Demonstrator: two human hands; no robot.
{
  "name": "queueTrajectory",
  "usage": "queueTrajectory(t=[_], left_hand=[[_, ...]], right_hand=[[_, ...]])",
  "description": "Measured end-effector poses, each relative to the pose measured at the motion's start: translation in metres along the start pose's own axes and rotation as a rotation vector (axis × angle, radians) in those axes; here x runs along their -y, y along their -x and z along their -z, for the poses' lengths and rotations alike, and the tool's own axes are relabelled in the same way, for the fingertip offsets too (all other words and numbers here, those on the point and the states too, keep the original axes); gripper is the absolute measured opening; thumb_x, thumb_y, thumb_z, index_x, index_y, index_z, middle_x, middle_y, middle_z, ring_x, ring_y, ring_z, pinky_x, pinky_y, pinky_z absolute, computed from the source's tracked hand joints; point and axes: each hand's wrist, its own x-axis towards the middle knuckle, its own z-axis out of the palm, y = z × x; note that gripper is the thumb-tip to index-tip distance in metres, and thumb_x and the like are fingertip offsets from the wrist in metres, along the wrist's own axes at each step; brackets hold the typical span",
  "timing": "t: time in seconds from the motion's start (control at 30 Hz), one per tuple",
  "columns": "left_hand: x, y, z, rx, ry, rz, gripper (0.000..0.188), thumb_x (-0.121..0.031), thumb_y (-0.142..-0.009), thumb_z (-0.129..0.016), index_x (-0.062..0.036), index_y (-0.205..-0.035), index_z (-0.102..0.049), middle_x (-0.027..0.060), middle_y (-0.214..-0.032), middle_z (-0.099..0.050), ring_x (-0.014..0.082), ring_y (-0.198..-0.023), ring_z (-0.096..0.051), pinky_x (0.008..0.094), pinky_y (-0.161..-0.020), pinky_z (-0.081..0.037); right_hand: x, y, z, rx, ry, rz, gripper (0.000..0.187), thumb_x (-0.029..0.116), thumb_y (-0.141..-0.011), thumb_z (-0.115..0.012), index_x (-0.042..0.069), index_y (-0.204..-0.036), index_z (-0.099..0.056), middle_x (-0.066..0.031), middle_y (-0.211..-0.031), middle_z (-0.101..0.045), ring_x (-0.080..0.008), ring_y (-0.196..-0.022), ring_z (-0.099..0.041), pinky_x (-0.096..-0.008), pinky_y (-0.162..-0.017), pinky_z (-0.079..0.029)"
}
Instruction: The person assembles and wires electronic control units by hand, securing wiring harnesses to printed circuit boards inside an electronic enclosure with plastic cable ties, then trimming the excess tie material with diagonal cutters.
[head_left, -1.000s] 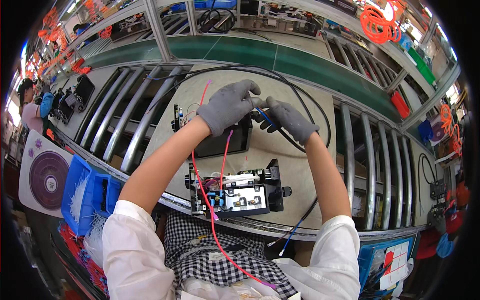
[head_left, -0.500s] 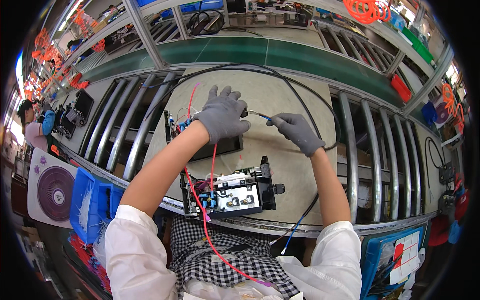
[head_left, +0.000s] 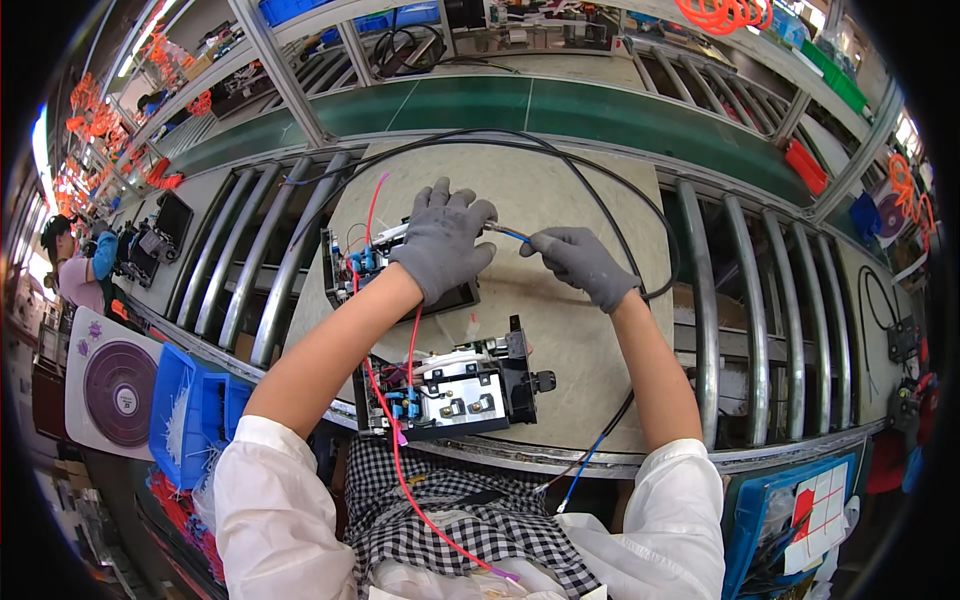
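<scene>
My left hand (head_left: 445,240), in a grey glove, lies palm down with fingers apart over the far electrical unit (head_left: 455,298), hiding most of its top. My right hand (head_left: 580,265), also gloved, pinches a thin blue wire (head_left: 515,236) whose end reaches up beside the left thumb. Whether that end touches the unit is hidden. Closer to my body sits a second open unit (head_left: 460,395) with a metal plate, blue connectors and a black knob panel at its right side. A red wire (head_left: 385,400) trails from it over my checked apron.
A black cable (head_left: 610,195) loops over the grey board (head_left: 585,380). Metal rollers flank the board, left (head_left: 245,250) and right (head_left: 745,300). Beyond runs a green conveyor (head_left: 470,105). Blue bins (head_left: 180,410) and a fan (head_left: 120,385) stand left; another person (head_left: 80,265) sits far left.
The whole scene has slid slightly left in the view. Both hands keep nearly the same pose, my right hand still pinching the wire.
</scene>
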Motion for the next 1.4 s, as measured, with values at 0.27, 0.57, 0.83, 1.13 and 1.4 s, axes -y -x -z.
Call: queueTrajectory(t=[0.27,0.57,0.83,1.13,1.4], left_hand=[[0.003,-0.002,-0.011,-0.090,0.101,0.038,0.037,-0.030,-0.080,-0.067,-0.0111,-0.110,-0.064,0.0116,-0.128,-0.057,0.0431,-0.135,-0.038,0.0507,-0.112,-0.030],[-0.010,0.003,-0.007,-0.127,-0.178,-0.014,0.029,-0.030,-0.087,-0.062,-0.0153,-0.111,-0.067,0.0093,-0.123,-0.061,0.0400,-0.129,-0.046,0.0516,-0.108,-0.034],[-0.021,-0.007,0.004,0.119,-0.269,0.070,0.031,-0.030,-0.088,-0.061,-0.0150,-0.115,-0.068,0.0115,-0.130,-0.059,0.0381,-0.135,-0.041,0.0517,-0.106,-0.035],[0.026,0.020,0.033,-0.228,0.348,0.047,0.026,-0.025,-0.087,-0.063,-0.0084,-0.106,-0.066,0.0117,-0.105,-0.067,0.0319,-0.100,-0.064,0.0426,-0.087,-0.049],[0.033,0.038,0.016,-0.296,0.166,-0.072,0.029,-0.027,-0.082,-0.071,-0.0097,-0.105,-0.067,0.0100,-0.103,-0.065,0.0319,-0.096,-0.062,0.0425,-0.086,-0.048]], right_hand=[[0.002,-0.001,0.002,0.009,-0.005,-0.003,0.034,0.035,-0.093,-0.059,0.005,-0.100,-0.074,0.0064,-0.064,-0.042,-0.0053,-0.056,-0.035,-0.0227,-0.052,-0.030],[0.006,-0.006,0.003,0.032,0.099,-0.052,0.034,0.035,-0.094,-0.059,0.004,-0.101,-0.073,0.0053,-0.066,-0.046,-0.0065,-0.057,-0.037,-0.0231,-0.053,-0.032],[0.008,-0.015,-0.027,-0.178,0.381,0.488,0.033,0.030,-0.094,-0.060,0.004,-0.109,-0.072,-0.0110,-0.097,-0.073,-0.0260,-0.088,-0.068,-0.0347,-0.082,-0.051],[0.017,-0.037,-0.014,-0.064,0.427,0.319,0.034,0.032,-0.093,-0.062,0.005,-0.109,-0.073,-0.0115,-0.102,-0.074,-0.0235,-0.089,-0.068,-0.0332,-0.083,-0.051],[0.031,-0.048,-0.020,0.018,0.299,0.090,0.041,0.041,-0.089,-0.062,0.003,-0.098,-0.073,-0.0008,-0.073,-0.055,-0.0101,-0.068,-0.048,-0.0256,-0.061,-0.041]])
